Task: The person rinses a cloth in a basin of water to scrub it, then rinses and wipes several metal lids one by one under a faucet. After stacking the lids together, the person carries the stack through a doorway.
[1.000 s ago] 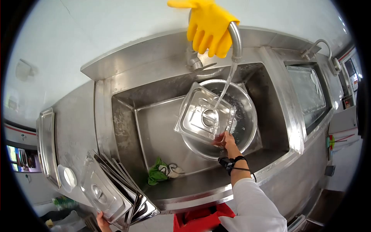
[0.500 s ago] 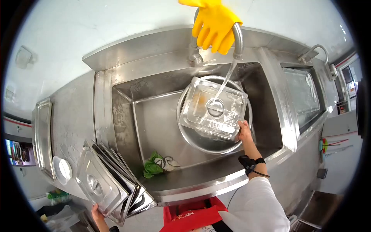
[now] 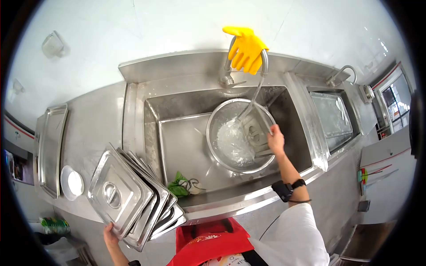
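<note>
My right hand (image 3: 276,139) is closed on one edge of a steel pan lid (image 3: 259,128), which tilts down into a round metal basin (image 3: 210,146) of water. A stream from the faucet (image 3: 265,62) runs down onto it, and the splashing hides part of the lid. At the lower left, my left hand (image 3: 111,237) grips the near corner of a stack of steel lids (image 3: 126,186). These lean in a fan at the sink's left front corner, the top one showing its recessed handle.
The basin stands in a deep steel sink (image 3: 186,142). A green and white cloth (image 3: 179,185) lies in its front left corner. Yellow gloves (image 3: 248,49) hang over the faucet. On the left counter are a white bowl (image 3: 73,182) and a metal tray (image 3: 52,150). A second sink (image 3: 333,115) is at right.
The lid in my right hand has gone from lying flat across the basin's top to tilting down into the water. My left hand stays at the stack. The camera view has shifted.
</note>
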The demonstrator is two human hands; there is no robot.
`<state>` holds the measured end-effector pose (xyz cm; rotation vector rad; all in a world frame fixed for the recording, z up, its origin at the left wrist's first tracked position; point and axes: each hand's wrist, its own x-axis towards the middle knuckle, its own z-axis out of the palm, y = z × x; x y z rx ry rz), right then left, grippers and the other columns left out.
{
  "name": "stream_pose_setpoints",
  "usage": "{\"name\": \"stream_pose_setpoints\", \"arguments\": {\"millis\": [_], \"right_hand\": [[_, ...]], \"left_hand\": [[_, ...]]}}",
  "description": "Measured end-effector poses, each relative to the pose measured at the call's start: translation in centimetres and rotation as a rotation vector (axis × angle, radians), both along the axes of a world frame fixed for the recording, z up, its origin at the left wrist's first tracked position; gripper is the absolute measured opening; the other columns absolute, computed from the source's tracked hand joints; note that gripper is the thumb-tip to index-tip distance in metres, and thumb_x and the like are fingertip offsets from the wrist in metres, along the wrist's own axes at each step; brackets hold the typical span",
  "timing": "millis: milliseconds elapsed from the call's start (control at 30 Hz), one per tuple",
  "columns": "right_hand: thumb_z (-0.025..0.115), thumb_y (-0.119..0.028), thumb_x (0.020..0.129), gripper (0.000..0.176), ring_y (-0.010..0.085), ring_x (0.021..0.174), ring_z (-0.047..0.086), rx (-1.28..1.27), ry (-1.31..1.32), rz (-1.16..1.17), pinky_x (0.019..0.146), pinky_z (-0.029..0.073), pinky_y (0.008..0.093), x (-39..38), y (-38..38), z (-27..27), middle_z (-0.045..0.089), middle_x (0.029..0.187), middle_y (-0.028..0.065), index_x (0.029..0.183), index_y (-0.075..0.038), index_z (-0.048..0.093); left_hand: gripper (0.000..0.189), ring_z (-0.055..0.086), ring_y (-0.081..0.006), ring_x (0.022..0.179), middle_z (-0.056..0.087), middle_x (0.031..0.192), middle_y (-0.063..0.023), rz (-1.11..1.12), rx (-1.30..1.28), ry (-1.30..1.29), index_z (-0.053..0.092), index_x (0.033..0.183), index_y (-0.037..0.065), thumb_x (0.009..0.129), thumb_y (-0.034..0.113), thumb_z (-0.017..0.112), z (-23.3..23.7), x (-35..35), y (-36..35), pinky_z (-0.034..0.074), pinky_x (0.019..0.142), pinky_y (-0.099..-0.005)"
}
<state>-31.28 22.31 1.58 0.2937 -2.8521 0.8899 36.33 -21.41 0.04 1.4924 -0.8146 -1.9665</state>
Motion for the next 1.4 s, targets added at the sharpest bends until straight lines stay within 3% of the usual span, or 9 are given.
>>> {"name": "stream_pose_setpoints", "arguments": {"millis": [133, 267, 367, 633, 900, 1100, 1233, 1300, 1400], "right_hand": [[0.053, -0.004, 0.072, 0.019, 0.0357, 0.081, 0.054, 0.123, 0.17, 0.17, 0.067, 0.043, 0.0436, 0.2, -6.4, 0.8, 0.057, 0.085, 0.012, 0.088, -0.009, 0.047], [0.056, -0.005, 0.069, 0.022, 0.03, 0.083, 0.056, 0.323, 0.178, 0.331, 0.066, 0.044, 0.0427, -2.3, -9.5, 2.6, 0.057, 0.087, 0.0084, 0.089, -0.01, 0.049], [0.057, -0.006, 0.067, 0.023, 0.0255, 0.083, 0.056, 0.4, 0.48, 0.495, 0.066, 0.044, 0.0397, -4.9, -10.3, 4.2, 0.057, 0.085, 0.006, 0.089, -0.011, 0.05], [0.057, -0.009, 0.067, 0.018, 0.0241, 0.081, 0.053, 0.532, 0.587, 0.448, 0.066, 0.043, 0.0375, -8.1, -10.2, 4.3, 0.052, 0.082, 0.0061, 0.084, -0.009, 0.049], [0.053, -0.011, 0.069, 0.009, 0.0234, 0.073, 0.058, 0.636, 0.201, 0.915, 0.059, 0.048, 0.0345, 2.5, -0.9, -1.1, 0.055, 0.079, 0.0064, 0.079, -0.011, 0.052], [0.052, -0.015, 0.075, 0.012, 0.0219, 0.083, 0.059, 0.776, -0.052, 0.913, 0.065, 0.048, 0.0338, 6.8, 0.9, -7.4, 0.057, 0.087, 0.0051, 0.087, -0.014, 0.056], [0.052, -0.012, 0.072, 0.016, 0.0241, 0.093, 0.054, 0.61, 0.206, 0.778, 0.069, 0.048, 0.0333, 6.3, -0.2, -3.8, 0.055, 0.099, 0.0056, 0.087, -0.013, 0.056], [0.051, -0.007, 0.071, 0.017, 0.0273, 0.086, 0.056, 0.349, 0.338, 0.688, 0.067, 0.048, 0.0367, 5.7, -2.0, 0.8, 0.057, 0.092, 0.0076, 0.088, -0.012, 0.055], [0.051, -0.002, 0.07, 0.015, 0.0347, 0.071, 0.057, 0.343, 0.194, 0.599, 0.06, 0.044, 0.0431, 6.3, -4.3, 9.3, 0.056, 0.075, 0.0158, 0.084, -0.008, 0.05]], "left_hand": [[0.035, 0.057, -0.0242, 0.075, 0.057, 0.086, -0.0086, -0.04, -0.034, 0.042, 0.049, 0.098, -0.002, 0.068, 0.009, 0.065, 1.4, -1.4, 1.1, 0.049, 0.072, -0.0387], [0.039, 0.056, -0.0241, 0.081, 0.056, 0.09, -0.0097, -0.019, -0.055, 0.035, 0.046, 0.103, 0.0, 0.07, 0.009, 0.063, 1.1, -1.0, 0.7, 0.048, 0.074, -0.0395], [0.043, 0.055, -0.0245, 0.086, 0.055, 0.093, -0.0102, 0.004, -0.049, -0.016, 0.044, 0.108, 0.001, 0.07, 0.009, 0.063, 1.0, -1.1, 1.1, 0.047, 0.077, -0.0412], [0.044, 0.055, -0.0241, 0.086, 0.055, 0.094, -0.0089, 0.061, -0.035, -0.033, 0.044, 0.108, 0.002, 0.069, 0.008, 0.063, 1.2, -1.4, 1.5, 0.046, 0.078, -0.0402], [0.049, 0.053, -0.0249, 0.091, 0.053, 0.099, -0.0078, 0.036, -0.011, 0.009, 0.043, 0.112, 0.004, 0.068, 0.009, 0.064, -0.6, 0.4, 0.3, 0.045, 0.079, -0.0438], [0.037, 0.052, -0.0243, 0.09, 0.054, 0.095, -0.0039, -0.005, -0.008, -0.004, 0.049, 0.103, 0.01, 0.069, 0.013, 0.065, -0.2, 0.5, 0.3, 0.044, 0.073, -0.0478], [0.025, 0.054, -0.0241, 0.085, 0.056, 0.088, -0.0033, -0.03, -0.01, -0.005, 0.053, 0.092, 0.011, 0.07, 0.013, 0.064, 0.0, 0.0, 0.6, 0.044, 0.075, -0.0499], [0.026, 0.055, -0.024, 0.082, 0.057, 0.087, -0.0046, -0.018, 0.041, 0.017, 0.053, 0.093, 0.01, 0.07, 0.013, 0.065, -0.8, 0.8, 0.0, 0.046, 0.074, -0.0501], [0.029, 0.058, -0.0241, 0.079, 0.059, 0.088, -0.0086, 0.034, 0.055, 0.017, 0.052, 0.097, 0.005, 0.07, 0.008, 0.063, -2.0, 1.8, -0.6, 0.05, 0.064, -0.0479]]}}
